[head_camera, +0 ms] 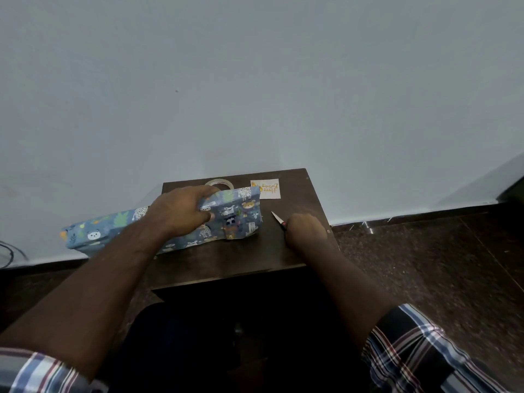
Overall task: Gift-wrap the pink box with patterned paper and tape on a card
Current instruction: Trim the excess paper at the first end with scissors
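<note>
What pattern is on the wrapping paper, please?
Head view: blue wrapping paper printed with cartoon animals and green leaves.

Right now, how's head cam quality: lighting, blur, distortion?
Head view: dim, flat light with no glare; wide-angle bends the wall and floor lines; soft throughout, so the card text is unreadable; scissors tip shows, the rest hidden in the right hand.
</note>
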`<act>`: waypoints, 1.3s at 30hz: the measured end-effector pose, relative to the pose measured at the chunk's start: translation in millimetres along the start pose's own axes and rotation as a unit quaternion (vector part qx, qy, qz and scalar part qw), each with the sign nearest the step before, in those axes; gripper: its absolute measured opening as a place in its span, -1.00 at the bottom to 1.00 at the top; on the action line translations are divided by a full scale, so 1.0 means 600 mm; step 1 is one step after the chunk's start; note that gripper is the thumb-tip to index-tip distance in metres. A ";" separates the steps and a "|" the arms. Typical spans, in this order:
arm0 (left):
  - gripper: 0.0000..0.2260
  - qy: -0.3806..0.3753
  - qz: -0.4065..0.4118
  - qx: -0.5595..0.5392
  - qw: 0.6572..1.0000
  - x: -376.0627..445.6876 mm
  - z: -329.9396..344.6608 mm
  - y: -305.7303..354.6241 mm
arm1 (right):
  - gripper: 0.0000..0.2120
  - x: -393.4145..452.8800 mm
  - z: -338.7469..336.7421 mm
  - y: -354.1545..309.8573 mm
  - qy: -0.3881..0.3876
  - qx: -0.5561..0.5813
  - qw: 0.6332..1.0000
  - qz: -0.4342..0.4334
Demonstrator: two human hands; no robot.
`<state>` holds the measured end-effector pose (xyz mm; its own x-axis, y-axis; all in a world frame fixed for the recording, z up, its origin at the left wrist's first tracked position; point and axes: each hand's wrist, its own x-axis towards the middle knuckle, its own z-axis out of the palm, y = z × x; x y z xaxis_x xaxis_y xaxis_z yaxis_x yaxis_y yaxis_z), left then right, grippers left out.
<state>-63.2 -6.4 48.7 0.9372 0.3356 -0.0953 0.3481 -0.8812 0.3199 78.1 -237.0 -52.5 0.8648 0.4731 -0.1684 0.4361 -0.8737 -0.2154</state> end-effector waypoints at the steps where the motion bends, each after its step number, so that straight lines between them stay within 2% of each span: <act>1: -0.48 0.001 0.000 0.000 1.000 0.000 0.001 0.000 | -0.81 0.003 -0.002 0.000 -0.004 -0.005 1.000 -0.008; 3: -0.49 0.003 0.000 0.001 1.000 0.000 0.001 0.001 | -0.83 0.009 -0.005 -0.005 -0.010 0.048 0.999 -0.023; 4: -0.49 0.003 -0.001 0.003 1.000 0.000 0.001 0.001 | -0.79 0.011 -0.009 -0.009 -0.016 0.134 0.991 -0.023; 6: -0.49 0.007 -0.002 0.007 1.000 0.000 0.001 0.002 | -0.63 0.010 -0.011 -0.021 -0.037 0.352 0.935 -0.017; 8: -0.49 0.009 -0.004 0.012 1.000 -0.002 0.000 0.003 | -0.48 0.005 -0.007 -0.035 -0.094 0.496 0.863 -0.009; 10: -0.48 0.009 -0.004 0.017 1.000 -0.003 0.001 0.004 | -0.43 0.007 0.008 -0.041 -0.133 0.537 0.833 -0.019; 11: -0.48 0.008 -0.005 0.020 1.000 -0.004 0.002 0.004 | -0.46 0.008 0.012 -0.043 -0.141 0.543 0.827 -0.027; 14: -0.48 0.008 -0.004 0.022 1.000 -0.006 0.002 0.004 | -0.71 0.013 0.013 -0.045 -0.128 0.557 0.820 -0.027; 16: -0.48 0.010 -0.001 0.022 1.000 -0.007 0.003 0.003 | -0.86 0.016 0.012 -0.039 -0.102 0.548 0.830 -0.020; 19: -0.48 0.014 0.000 0.024 1.000 -0.008 0.003 0.001 | -0.94 0.020 0.012 -0.022 -0.083 0.557 0.826 0.006; 21: -0.48 0.016 0.000 0.024 1.000 -0.007 0.004 0.000 | -0.94 0.019 0.008 -0.009 -0.069 0.605 0.793 0.022; 24: -0.48 0.016 0.003 0.029 0.999 -0.007 0.008 -0.002 | -0.92 0.022 -0.006 0.004 -0.055 0.689 0.721 0.052; 26: -0.49 0.018 0.004 0.029 0.999 -0.006 0.010 -0.004 | -0.91 0.025 -0.015 0.012 -0.052 0.710 0.699 0.068; 29: -0.49 0.016 0.004 0.026 1.000 -0.004 0.013 -0.006 | -0.88 0.032 -0.022 0.018 -0.049 0.692 0.717 0.074; 33: -0.49 0.020 0.006 0.021 1.000 -0.006 0.014 -0.006 | -0.89 0.039 -0.020 0.004 -0.026 0.625 0.776 0.080; 34: -0.49 0.023 0.007 0.022 0.999 -0.008 0.014 -0.006 | -0.84 0.045 -0.018 -0.002 -0.011 0.595 0.800 0.072; 37: -0.51 0.040 0.014 0.026 0.999 -0.020 0.016 0.000 | -0.57 0.063 -0.028 -0.016 -0.002 0.388 0.921 -0.016; 39: -0.51 0.050 0.023 0.037 0.998 -0.031 0.019 0.004 | -0.50 0.069 -0.035 -0.020 -0.006 0.266 0.963 -0.038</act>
<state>-79.7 -18.7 40.6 0.9467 0.3218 0.0138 0.3082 -0.9176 0.2509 114.0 -209.4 -36.5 0.8307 0.5381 -0.1430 0.3066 -0.6564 -0.6893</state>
